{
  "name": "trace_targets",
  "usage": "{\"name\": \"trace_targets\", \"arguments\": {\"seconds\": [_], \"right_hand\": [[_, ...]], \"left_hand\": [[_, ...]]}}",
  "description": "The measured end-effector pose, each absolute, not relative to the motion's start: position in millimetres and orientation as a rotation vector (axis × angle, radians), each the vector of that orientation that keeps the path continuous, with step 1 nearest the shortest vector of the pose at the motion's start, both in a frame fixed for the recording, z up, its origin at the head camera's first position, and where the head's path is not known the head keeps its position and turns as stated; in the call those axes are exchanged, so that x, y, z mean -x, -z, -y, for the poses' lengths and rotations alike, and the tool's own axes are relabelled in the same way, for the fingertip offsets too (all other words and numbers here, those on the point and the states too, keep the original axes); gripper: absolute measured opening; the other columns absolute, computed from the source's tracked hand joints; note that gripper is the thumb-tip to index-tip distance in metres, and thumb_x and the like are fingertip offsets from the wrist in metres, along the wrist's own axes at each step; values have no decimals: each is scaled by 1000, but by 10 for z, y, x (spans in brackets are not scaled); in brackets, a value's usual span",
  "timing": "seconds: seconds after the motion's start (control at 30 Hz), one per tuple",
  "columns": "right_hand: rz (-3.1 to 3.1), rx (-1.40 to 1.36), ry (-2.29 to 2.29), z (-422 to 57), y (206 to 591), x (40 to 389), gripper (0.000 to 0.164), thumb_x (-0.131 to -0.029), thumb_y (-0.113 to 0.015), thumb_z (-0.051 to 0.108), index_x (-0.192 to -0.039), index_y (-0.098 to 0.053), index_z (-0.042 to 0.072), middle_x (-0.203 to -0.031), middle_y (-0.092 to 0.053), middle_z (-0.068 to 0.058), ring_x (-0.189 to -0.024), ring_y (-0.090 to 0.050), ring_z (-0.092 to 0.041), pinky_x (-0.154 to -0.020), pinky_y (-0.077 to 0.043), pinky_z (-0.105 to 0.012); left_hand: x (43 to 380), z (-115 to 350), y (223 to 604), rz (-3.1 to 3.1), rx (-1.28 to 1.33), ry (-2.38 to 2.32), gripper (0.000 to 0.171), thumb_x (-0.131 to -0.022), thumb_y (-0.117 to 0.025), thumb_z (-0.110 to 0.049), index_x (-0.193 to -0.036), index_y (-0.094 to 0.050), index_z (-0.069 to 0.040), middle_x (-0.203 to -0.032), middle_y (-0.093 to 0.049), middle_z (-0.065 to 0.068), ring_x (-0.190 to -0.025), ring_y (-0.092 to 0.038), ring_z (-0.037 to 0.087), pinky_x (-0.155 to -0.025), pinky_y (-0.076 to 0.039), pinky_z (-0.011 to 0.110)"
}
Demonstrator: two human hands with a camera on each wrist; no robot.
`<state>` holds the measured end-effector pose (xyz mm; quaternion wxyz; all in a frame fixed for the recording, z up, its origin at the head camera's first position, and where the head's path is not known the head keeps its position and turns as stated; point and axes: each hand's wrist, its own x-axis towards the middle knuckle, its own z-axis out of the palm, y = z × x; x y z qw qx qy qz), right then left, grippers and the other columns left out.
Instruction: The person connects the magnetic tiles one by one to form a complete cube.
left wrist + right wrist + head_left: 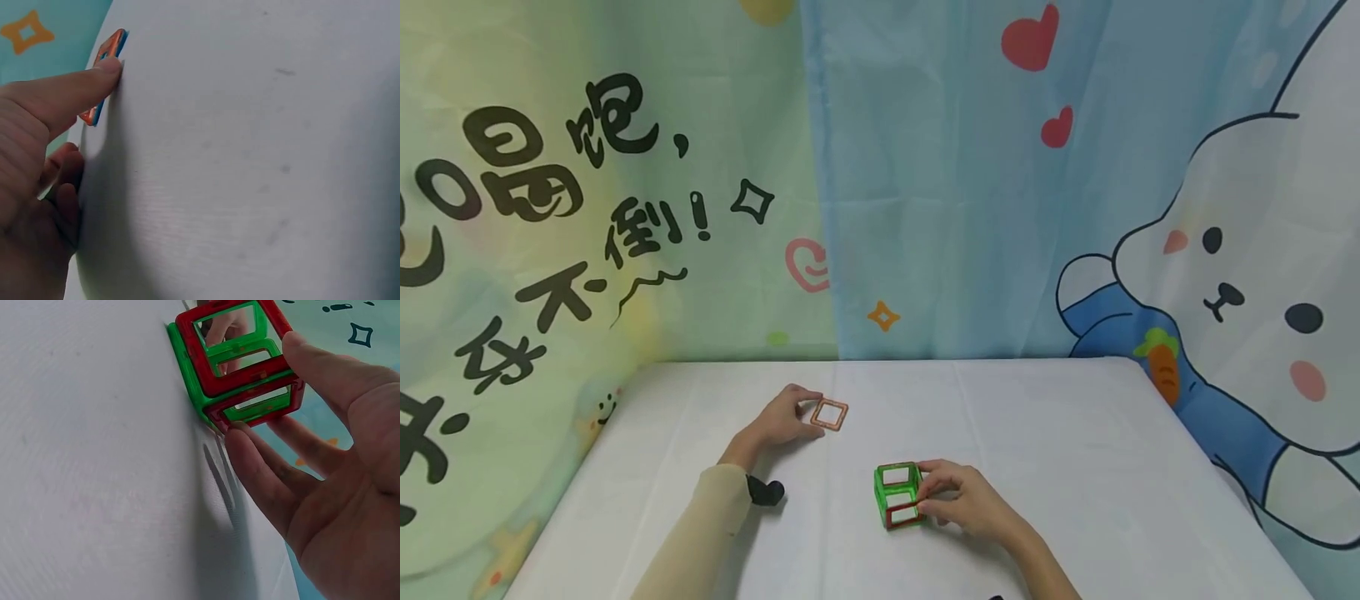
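Note:
On the left of the tabletop, my left hand [785, 417] pinches an orange square magnetic tile frame [842, 418] at its edges. In the left wrist view the thumb tip overlaps this tile [114, 44], and a blue edge shows along its side. Nearer the front, my right hand [970, 504] grips a cube of green and red magnetic tiles [880, 497] by its right side. The right wrist view shows the thumb at the cube's red frame [209, 369] and fingertips at a lower red edge. Its panels are hollow frames.
A white cloth [1060, 433] covers the table beneath both hands. A printed curtain [925, 208] hangs right behind the table's back edge. A black strap piece [765, 492] juts from the left sleeve cuff [722, 500].

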<state>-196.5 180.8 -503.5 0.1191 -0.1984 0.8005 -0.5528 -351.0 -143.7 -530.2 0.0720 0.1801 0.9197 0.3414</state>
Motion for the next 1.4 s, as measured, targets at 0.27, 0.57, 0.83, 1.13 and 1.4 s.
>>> {"name": "trace_targets", "arguments": {"seconds": [0.27, 0.57, 0.83, 1.13, 1.4], "right_hand": [[-2332, 536, 1595, -1795, 5058, 1983, 73, -80, -78, 3, -143, -41, 1, -135, -50, -24, -101, -61, -27, -75, -53, -31], [-2401, 519, 1528, -1799, 5079, 1976, 65, -80, -81, 10, -136, -50, 3, -127, -55, -18, -89, -61, -24, -67, -52, -28], [-2398, 497, 1543, -1770, 5107, 1988, 64, -79, -82, 14, -134, -51, -1, -122, -57, -16, -91, -60, -25, -68, -51, -27], [-2442, 467, 1521, -1795, 5087, 1991, 65, -79, -82, 17, -133, -52, 0, -122, -57, -15, -89, -59, -24, -65, -50, -27], [-2435, 466, 1524, -1795, 5153, 1996, 63, -79, -82, 18, -132, -52, 1, -120, -59, -12, -89, -60, -24, -64, -50, -28]], "left_hand": [[3496, 1426, 5234, -2736, -467, -939, 59, -79, -83, -25, -132, -61, -13, -122, -48, 6, -94, -50, 18, -83, -44, 38], [3496, 1439, 5330, -2842, -539, -1078, 55, -73, -87, -32, -117, -68, -6, -109, -58, 6, -87, -53, 17, -77, -46, 35], [3283, 1460, 5316, -2819, -352, -1358, 52, -72, -87, -29, -114, -68, -4, -101, -61, 5, -89, -58, 21, -76, -48, 39], [3018, 1364, 5262, -2835, -497, -1465, 53, -75, -85, -29, -117, -65, -4, -110, -63, 7, -96, -62, 25, -79, -50, 41], [2750, 1283, 5224, -2856, -546, -1489, 54, -75, -84, -33, -118, -65, -6, -111, -64, 5, -94, -62, 23, -77, -50, 39]]}}
